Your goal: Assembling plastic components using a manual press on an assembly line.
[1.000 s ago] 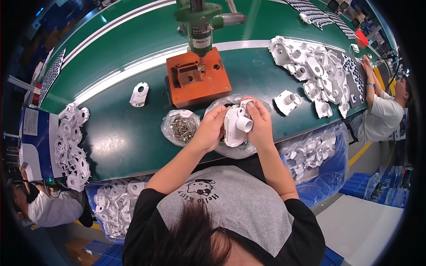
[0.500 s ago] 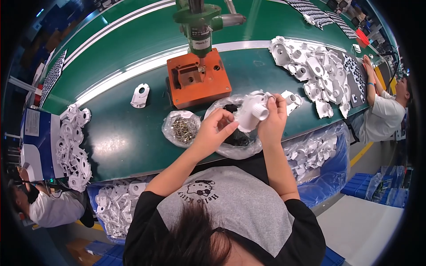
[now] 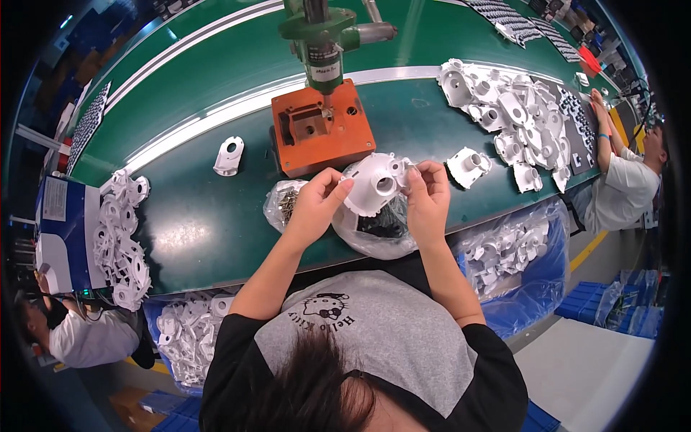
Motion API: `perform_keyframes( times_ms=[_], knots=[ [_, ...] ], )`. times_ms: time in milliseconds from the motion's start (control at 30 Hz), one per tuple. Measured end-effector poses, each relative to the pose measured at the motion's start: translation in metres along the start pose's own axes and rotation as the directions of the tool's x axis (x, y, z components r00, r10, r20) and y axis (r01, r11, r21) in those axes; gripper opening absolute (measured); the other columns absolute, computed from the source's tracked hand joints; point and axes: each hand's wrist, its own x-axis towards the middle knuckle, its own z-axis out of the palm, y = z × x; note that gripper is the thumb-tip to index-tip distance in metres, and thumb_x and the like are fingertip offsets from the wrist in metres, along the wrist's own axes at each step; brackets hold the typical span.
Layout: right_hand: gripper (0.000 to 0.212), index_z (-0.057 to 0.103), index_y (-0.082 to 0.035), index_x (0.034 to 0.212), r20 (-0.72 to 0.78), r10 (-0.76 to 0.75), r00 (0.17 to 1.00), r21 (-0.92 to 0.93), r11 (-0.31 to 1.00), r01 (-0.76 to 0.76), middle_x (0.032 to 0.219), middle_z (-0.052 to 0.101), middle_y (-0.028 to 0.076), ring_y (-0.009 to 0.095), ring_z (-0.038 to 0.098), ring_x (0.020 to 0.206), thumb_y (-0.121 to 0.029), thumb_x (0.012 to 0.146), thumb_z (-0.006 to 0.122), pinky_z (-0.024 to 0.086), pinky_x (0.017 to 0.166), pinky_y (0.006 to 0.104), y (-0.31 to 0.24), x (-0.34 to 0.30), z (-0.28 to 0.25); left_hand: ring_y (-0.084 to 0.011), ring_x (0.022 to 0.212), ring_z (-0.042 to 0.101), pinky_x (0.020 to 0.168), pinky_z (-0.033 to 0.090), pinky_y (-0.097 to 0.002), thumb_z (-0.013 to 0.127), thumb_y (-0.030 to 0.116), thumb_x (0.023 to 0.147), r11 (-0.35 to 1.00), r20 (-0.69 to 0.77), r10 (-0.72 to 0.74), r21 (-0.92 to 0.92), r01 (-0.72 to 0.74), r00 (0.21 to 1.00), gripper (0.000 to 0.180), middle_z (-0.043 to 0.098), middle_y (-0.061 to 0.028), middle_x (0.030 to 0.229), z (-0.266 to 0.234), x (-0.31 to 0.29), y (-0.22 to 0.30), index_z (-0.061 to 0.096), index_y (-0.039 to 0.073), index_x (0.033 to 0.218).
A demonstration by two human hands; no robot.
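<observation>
A white plastic housing (image 3: 368, 186) with a round tube in its middle is held up between my two hands. My left hand (image 3: 317, 204) pinches its left edge between thumb and fingers. At its right edge, the fingers of my right hand (image 3: 429, 198) are closed on it. Below the part lies a clear plastic bag (image 3: 389, 246) with black pieces inside. Beside my left hand is another clear bag (image 3: 276, 209) of small metal pins, partly hidden by that hand. An orange fixture block (image 3: 324, 147) stands just beyond the part, under a green press (image 3: 322, 43).
A single flat white part (image 3: 229, 156) lies left of the fixture. One white housing (image 3: 469, 167) sits to the right, before a large heap of housings (image 3: 515, 115). More white parts (image 3: 119, 245) pile up at the left. Co-workers sit at both sides; the right one wears a white shirt (image 3: 625, 187).
The housing has turned so its tube faces up toward me. My left hand has moved left and now grips its edge; my right hand has shifted slightly left and down.
</observation>
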Motion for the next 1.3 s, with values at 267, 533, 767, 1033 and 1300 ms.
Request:
perform_keyframes(
  times_ms=[267, 533, 767, 1033, 1300],
  knots=[
    [0.035, 0.051, -0.003, 0.112, 0.295, 0.119, 0.948, -0.54, 0.839, 0.063, 0.106, 0.052, 0.005, 0.01, 0.048, 0.073, -0.009, 0.081, 0.067, 0.043, 0.069, 0.0243, -0.018, 0.002, -0.009, -0.0026, 0.069, 0.044, 0.061, 0.037, -0.0198, 0.063, 0.017, 0.09, 0.992, -0.144, 0.106, 0.09, -0.094, 0.984, 0.021, 0.05, 0.0043, 0.073, -0.041, 0.021, 0.016, 0.057, 0.0, 0.078],
    [0.025, 0.064, -0.01, 0.097, 0.479, 0.274, 0.834, -0.859, 0.34, 0.382, 0.089, 0.057, 0.007, 0.029, 0.062, 0.079, -0.028, 0.08, 0.069, 0.05, 0.067, 0.0387, 0.017, -0.021, -0.013, -0.0234, 0.084, 0.056, 0.079, 0.043, -0.0327, 0.065, 0.033, 0.086, 0.836, -0.314, 0.162, 0.548, 0.039, 0.935, 0.038, 0.061, -0.0152, 0.095, -0.106, 0.079, 0.045, 0.066, -0.005, 0.083],
    [0.012, 0.059, -0.008, 0.088, 0.516, 0.063, 0.854, -0.774, 0.463, 0.432, 0.08, 0.061, 0.008, 0.028, 0.062, 0.071, -0.016, 0.082, 0.065, 0.048, 0.061, 0.0377, 0.033, -0.019, -0.013, -0.0305, 0.091, 0.055, 0.081, 0.044, -0.0397, 0.064, 0.033, 0.086, 0.501, -0.06, 0.391, 0.851, -0.158, 0.918, 0.036, 0.057, -0.0171, 0.091, -0.128, 0.138, 0.007, 0.066, -0.002, 0.078],
    [0.013, 0.059, -0.006, 0.089, 0.425, 0.037, 0.904, -0.778, 0.525, 0.344, 0.08, 0.063, 0.011, 0.029, 0.062, 0.066, -0.015, 0.082, 0.066, 0.048, 0.06, 0.0355, 0.033, -0.018, -0.013, -0.0325, 0.106, 0.048, 0.091, 0.037, -0.0422, 0.062, 0.031, 0.087, 0.497, -0.183, 0.402, 0.867, -0.046, 0.897, 0.03, 0.054, -0.0128, 0.105, -0.124, 0.14, 0.001, 0.062, 0.002, 0.081],
    [0.014, 0.059, -0.005, 0.09, 0.406, 0.044, 0.913, -0.783, 0.531, 0.323, 0.08, 0.063, 0.01, 0.027, 0.061, 0.064, -0.013, 0.082, 0.067, 0.048, 0.059, 0.0338, 0.033, -0.018, -0.011, -0.0314, 0.106, 0.047, 0.093, 0.033, -0.0439, 0.064, 0.032, 0.086, 0.4, -0.191, 0.519, 0.916, -0.04, 0.833, 0.027, 0.052, -0.0109, 0.109, -0.12, 0.126, -0.003, 0.061, 0.005, 0.087]
  ],
)
